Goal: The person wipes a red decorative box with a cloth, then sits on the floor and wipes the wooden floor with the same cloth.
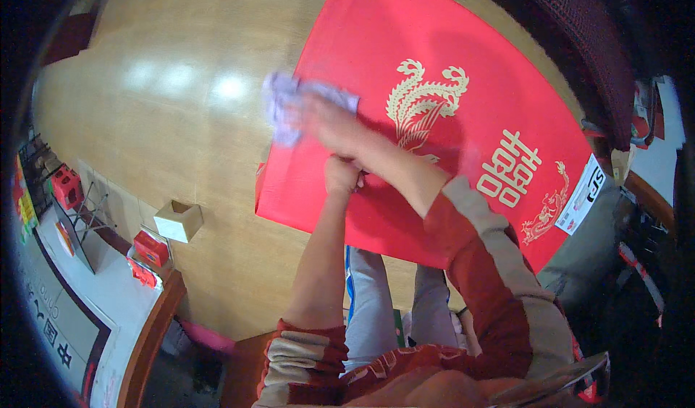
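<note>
A large red sheet or cover (pixel 347 207), printed in gold with a phoenix, a dragon and a double-happiness sign, spreads before me over a wood-grain surface (pixel 179 136). My right hand (pixel 326 120), blurred, is on a crumpled light purple cloth (pixel 282 109) at the sheet's left part; the cloth reaches past the edge. Just below, with its fingers curled, my left hand (pixel 343 175) is against the red sheet under my right forearm. Whether it grips anything cannot be told. A white label with print (pixel 581 196) lies at the sheet's right corner.
A small open box (pixel 178 222) stands to the left. Beyond it are a red packet (pixel 151 249), a red openwork object (pixel 67 185) and a white counter (pixel 119 277) with a brown edge. Dark mesh fabric (pixel 592 44) hangs at upper right. My legs are below the sheet.
</note>
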Available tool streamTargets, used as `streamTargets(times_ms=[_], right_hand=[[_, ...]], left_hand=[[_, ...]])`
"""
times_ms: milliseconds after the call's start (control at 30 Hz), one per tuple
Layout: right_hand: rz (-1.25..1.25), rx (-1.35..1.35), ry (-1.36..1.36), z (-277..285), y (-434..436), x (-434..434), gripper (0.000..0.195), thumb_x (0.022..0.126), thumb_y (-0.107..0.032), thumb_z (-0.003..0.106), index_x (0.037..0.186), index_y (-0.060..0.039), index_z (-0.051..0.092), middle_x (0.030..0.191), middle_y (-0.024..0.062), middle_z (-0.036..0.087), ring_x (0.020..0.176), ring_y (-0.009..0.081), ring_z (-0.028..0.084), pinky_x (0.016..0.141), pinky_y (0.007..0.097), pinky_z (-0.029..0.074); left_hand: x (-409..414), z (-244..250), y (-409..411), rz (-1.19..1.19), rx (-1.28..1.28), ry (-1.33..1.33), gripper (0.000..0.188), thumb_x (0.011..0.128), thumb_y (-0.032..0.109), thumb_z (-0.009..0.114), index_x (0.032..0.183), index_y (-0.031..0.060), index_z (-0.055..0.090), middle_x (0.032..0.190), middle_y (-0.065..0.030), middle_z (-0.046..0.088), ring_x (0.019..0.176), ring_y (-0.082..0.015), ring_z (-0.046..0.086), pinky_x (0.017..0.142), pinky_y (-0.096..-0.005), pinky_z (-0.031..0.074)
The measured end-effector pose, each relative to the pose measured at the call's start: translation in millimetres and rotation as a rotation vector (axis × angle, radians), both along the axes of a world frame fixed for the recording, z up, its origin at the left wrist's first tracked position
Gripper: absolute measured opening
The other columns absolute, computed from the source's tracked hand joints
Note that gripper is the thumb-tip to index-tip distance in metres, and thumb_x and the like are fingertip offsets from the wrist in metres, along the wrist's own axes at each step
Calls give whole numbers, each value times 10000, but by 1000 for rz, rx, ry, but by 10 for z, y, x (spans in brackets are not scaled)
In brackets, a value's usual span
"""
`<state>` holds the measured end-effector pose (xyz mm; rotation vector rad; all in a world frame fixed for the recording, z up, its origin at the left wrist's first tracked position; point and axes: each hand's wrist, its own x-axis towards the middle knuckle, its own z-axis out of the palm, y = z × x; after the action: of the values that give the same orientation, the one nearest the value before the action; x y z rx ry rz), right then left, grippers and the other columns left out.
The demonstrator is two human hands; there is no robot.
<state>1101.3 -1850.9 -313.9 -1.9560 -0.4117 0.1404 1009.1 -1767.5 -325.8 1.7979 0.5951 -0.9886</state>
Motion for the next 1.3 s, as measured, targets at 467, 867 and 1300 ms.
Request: streamTargets(times_ms=[467, 867, 1300], right_hand=[[-688, -1031, 251, -188, -2411, -732, 565, 861, -70, 485, 1414, -49, 368, 1428, 275, 340, 1328, 396, 335, 1066, 510, 295], [-36, -137, 374, 45, -785, -2994, 347, 966, -173, 413, 1283, -166, 554, 1399, 81, 464, 1323, 265, 387, 1121, 409, 276], [-525, -709, -384, -412, -260, -743, 419, 851, -58, 458, 1241, -142, 585, 1249, 173, 546, 1140, 346, 511, 947, 467, 410]], left_hand=[[-111, 248, -108, -13, -7, -121, 396, 843, 329, 696, 609, 10, 664, 458, -44, 524, 354, -110, 432, 366, -271, 340], [-2535, 372, 1720, 534, -49, 61, 295, 949, 274, 568, 802, 22, 607, 557, -13, 506, 425, -80, 433, 385, -229, 323], [-2630, 690, 1819, 472, -185, -21, 225, 970, 184, 512, 1035, -9, 608, 735, -32, 574, 620, -90, 515, 558, -226, 413]])
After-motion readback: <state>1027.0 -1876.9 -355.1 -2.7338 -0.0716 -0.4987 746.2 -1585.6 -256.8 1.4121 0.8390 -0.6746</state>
